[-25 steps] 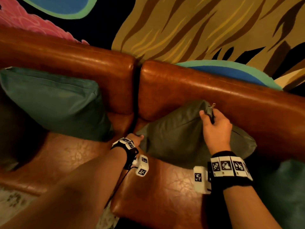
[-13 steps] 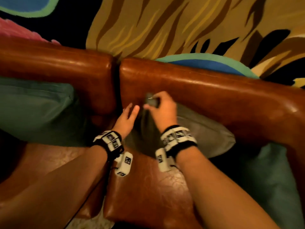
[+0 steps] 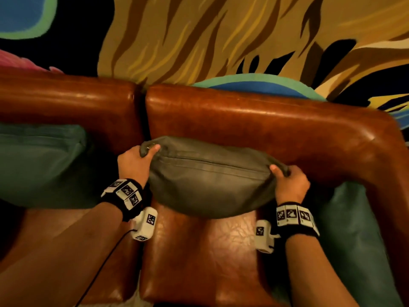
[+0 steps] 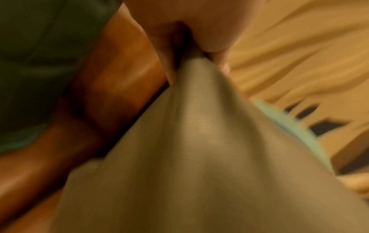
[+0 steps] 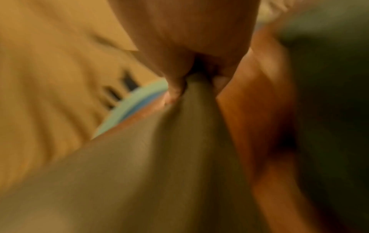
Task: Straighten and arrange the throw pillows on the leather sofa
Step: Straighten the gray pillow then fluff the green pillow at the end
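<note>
Both grips pinched the grey pillow [image 3: 210, 185]: left hand [image 3: 132, 162] and right hand [image 3: 291, 185] held its top corners, probably to stand it upright against the sofa back [image 3: 254, 120].

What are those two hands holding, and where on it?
The grey pillow: left hand grips its top left corner, right hand its top right corner.

Both hands [image 3: 132, 161] [image 3: 291, 185] clenched, arms outstretched

middle pillow [image 3: 210, 182] lying against sofa [image 3: 254, 125] backrest | second pillow [image 3: 42, 165] sitting at 9 o'clock | third pillow [image 3: 354, 235] sitting at 4 o'clock
</note>
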